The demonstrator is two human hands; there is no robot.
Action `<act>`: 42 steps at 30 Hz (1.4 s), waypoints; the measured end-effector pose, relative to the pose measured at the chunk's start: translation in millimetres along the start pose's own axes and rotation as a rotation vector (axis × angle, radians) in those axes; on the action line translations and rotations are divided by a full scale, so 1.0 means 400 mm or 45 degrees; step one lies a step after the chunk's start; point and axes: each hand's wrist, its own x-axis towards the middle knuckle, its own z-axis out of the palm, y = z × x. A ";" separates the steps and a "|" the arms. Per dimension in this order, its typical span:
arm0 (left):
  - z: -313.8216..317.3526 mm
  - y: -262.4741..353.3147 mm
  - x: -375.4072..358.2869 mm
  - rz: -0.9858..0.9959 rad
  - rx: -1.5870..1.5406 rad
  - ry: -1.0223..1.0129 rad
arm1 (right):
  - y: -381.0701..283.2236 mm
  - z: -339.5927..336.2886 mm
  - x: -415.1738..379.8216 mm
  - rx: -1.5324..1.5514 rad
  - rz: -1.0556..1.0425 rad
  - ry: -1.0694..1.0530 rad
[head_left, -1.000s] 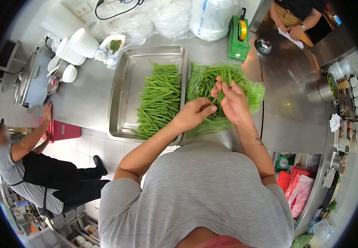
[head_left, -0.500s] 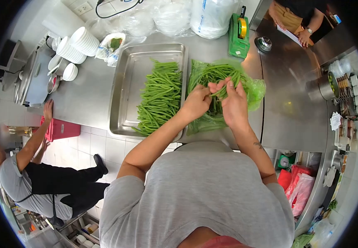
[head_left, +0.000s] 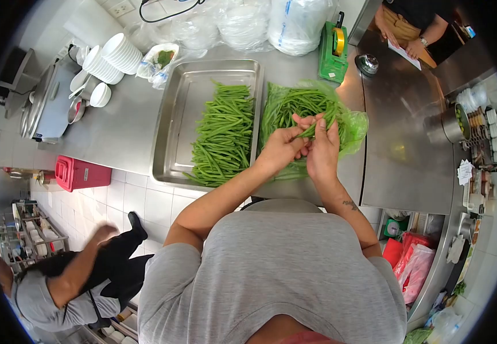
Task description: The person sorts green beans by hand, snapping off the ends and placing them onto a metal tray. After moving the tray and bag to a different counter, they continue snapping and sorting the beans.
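The beans (head_left: 222, 132) are slim, bright green and a little curved. A long heap of them lies in the right half of the steel tray (head_left: 174, 109), most pointing across it; more are tangled in the open green bag (head_left: 353, 129) just beside the tray, and I have a small bunch up over the bag. My right hand (head_left: 324, 150) is closed round that bunch. My left hand (head_left: 280, 149) meets it there, fingertips drawn together; whether they are clamped on a bean I cannot tell.

My hands hide the near part of the bag, and my left forearm (head_left: 225, 200) crosses the tray's near right corner. Past the bag on the tabletop (head_left: 116, 132) stand a tape dispenser (head_left: 326, 60) and a bell (head_left: 367, 64), with wrapped bundles (head_left: 300, 28) along the back.

I count one tray, one bag, one dispenser, one bell, two tall stacks of white bowls (head_left: 121, 53), one red bin (head_left: 82, 173) and two other people: a co-worker (head_left: 33, 298) at left, arm blurred, and someone (head_left: 400, 23) across the counter with hands on a paper (head_left: 404, 55). The beans overlap too much to count.
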 end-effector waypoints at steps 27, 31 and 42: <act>-0.072 -0.048 -0.098 0.700 1.151 0.112 | 0.038 0.182 0.217 -1.224 -0.207 -0.894; -0.155 -0.006 -0.148 0.666 1.430 0.098 | 0.138 0.216 0.302 -1.389 -0.829 -1.100; -0.110 -0.056 -0.119 0.783 1.881 -0.413 | -0.094 -0.024 0.107 -1.456 0.009 -1.321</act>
